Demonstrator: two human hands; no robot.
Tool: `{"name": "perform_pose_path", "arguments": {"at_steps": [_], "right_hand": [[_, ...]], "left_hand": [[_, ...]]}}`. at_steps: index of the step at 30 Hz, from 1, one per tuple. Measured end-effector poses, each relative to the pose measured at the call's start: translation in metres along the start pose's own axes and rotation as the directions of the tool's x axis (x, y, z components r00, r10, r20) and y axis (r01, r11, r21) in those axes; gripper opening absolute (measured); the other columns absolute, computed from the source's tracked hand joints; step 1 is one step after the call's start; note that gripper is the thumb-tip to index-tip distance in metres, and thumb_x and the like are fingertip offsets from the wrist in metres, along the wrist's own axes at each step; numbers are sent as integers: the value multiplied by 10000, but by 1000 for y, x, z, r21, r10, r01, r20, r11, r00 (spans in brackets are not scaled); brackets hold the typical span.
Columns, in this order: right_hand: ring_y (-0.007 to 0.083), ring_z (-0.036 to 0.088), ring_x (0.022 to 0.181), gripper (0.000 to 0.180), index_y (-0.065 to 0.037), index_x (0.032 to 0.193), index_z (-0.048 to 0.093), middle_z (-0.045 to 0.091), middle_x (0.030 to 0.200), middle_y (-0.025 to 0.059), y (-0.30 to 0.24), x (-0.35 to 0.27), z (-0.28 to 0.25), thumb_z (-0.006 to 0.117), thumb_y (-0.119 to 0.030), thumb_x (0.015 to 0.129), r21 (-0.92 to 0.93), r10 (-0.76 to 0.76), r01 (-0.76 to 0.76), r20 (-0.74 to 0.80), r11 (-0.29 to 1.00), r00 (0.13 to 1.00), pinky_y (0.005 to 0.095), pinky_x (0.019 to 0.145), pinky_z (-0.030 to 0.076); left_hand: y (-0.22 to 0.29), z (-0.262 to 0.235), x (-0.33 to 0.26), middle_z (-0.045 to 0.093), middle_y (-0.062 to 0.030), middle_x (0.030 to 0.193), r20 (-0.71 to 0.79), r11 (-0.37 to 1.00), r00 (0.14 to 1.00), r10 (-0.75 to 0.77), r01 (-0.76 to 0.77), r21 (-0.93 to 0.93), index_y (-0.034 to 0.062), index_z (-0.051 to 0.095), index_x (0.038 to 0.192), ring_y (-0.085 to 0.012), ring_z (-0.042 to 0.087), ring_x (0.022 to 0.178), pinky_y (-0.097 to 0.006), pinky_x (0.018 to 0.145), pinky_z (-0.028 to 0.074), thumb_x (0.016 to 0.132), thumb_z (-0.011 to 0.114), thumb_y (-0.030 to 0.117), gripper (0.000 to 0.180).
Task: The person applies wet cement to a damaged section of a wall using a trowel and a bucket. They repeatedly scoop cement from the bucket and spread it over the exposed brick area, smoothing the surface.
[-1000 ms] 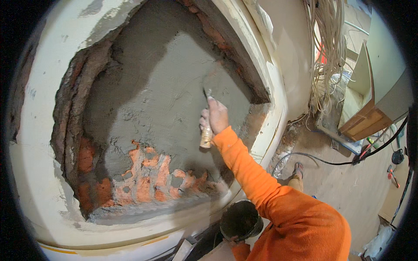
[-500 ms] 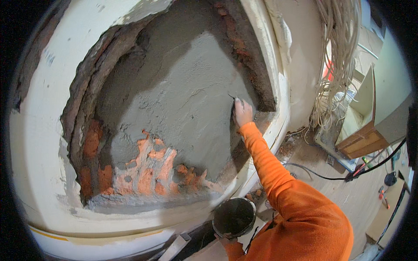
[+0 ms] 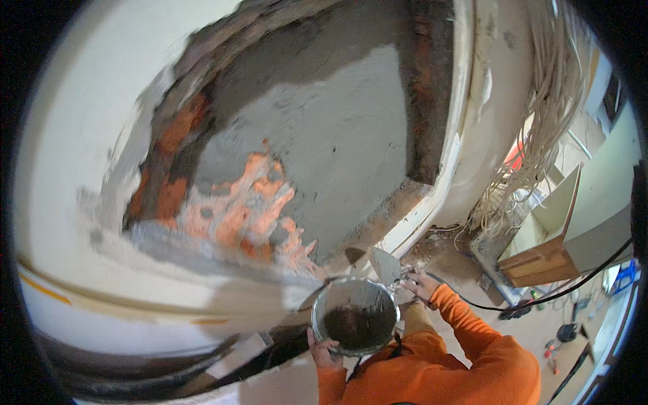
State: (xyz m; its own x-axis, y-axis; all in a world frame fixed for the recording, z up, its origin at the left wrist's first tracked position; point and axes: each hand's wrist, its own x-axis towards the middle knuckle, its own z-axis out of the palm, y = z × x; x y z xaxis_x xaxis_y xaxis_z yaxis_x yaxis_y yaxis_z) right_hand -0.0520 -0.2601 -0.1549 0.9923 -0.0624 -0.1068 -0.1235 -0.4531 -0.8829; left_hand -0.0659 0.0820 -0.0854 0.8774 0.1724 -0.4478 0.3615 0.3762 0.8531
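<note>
My left hand (image 3: 325,351) grips the near left side of a round bucket (image 3: 354,291), its fingers closed against the wall. Dark wet mortar (image 3: 354,327) lies in the bottom. In my right hand (image 3: 422,287) is a trowel (image 3: 385,265) with a flat grey blade, held just beyond the bucket's far right rim. Its handle is mostly hidden by my fingers. Ahead, fresh grey mortar (image 3: 337,148) covers most of a recess in the wall. Bare orange brick (image 3: 253,209) shows at the recess's lower left.
White wall plaster (image 3: 88,148) frames the recess, with a pale raised edge (image 3: 432,202) at its right. Bundled cables (image 3: 540,101) hang at the right, above an open wooden cabinet (image 3: 540,250). A black cord (image 3: 574,295) and scattered tools lie over the floor there.
My right hand has come down from the mortared surface to beside the bucket, bringing the trowel into clearer sight. My left hand still holds the bucket. The view has shifted.
</note>
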Motion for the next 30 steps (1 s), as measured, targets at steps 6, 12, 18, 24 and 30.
{"name": "perform_pose_path", "arguments": {"at_steps": [6, 12, 18, 24, 30], "right_hand": [[164, 559, 1003, 492, -1, 1248, 558, 603, 1120, 137, -31, -34, -31, 535, -398, 960, 390, 282, -358, 241, 848, 929, 289, 854, 447], [143, 485, 754, 366, 35, 1050, 592, 547, 774, 52, -99, -43, -38, 531, -317, 970, 359, 26, 13, -103, 933, 994, 301, 746, 427], [164, 460, 652, 350, 25, 867, 574, 491, 675, 79, -82, -36, -69, 534, -309, 966, 405, 39, -6, -72, 914, 997, 346, 647, 419], [228, 515, 748, 316, 32, 965, 591, 520, 798, 134, -74, -28, -132, 554, -282, 952, 255, -195, 187, 4, 949, 981, 352, 726, 434], [314, 603, 853, 422, 42, 1071, 602, 571, 981, 195, -41, -11, -226, 558, -356, 940, 97, -59, 29, 324, 995, 944, 409, 778, 479]], "left_hand": [[42, 61, -7, 524, -110, 1242, 330, 977, 944, -22, 91, -195, 23, 473, 1258, -267, 483, 1184, -354, 1005, 389, 573, 543, -43, 692], [13, 62, 2, 538, -100, 1257, 160, 974, 975, 152, -121, -190, -4, 416, 1352, -234, 532, 1132, -322, 967, 419, 610, 532, -42, 752], [-10, 97, -29, 551, -92, 1238, 163, 946, 957, 241, -194, -261, 10, 406, 1381, -209, 556, 1075, -317, 912, 456, 738, 558, 33, 661], [-93, 122, -29, 622, -101, 998, 129, 925, 992, -1, 50, -377, 24, 566, 1150, -264, 630, 846, -376, 768, 521, 710, 584, 102, 448], [-91, 205, -61, 643, -97, 943, -7, 926, 969, 247, -238, -291, 3, 581, 1143, -244, 639, 794, -362, 700, 536, 689, 583, 77, 459]]}}
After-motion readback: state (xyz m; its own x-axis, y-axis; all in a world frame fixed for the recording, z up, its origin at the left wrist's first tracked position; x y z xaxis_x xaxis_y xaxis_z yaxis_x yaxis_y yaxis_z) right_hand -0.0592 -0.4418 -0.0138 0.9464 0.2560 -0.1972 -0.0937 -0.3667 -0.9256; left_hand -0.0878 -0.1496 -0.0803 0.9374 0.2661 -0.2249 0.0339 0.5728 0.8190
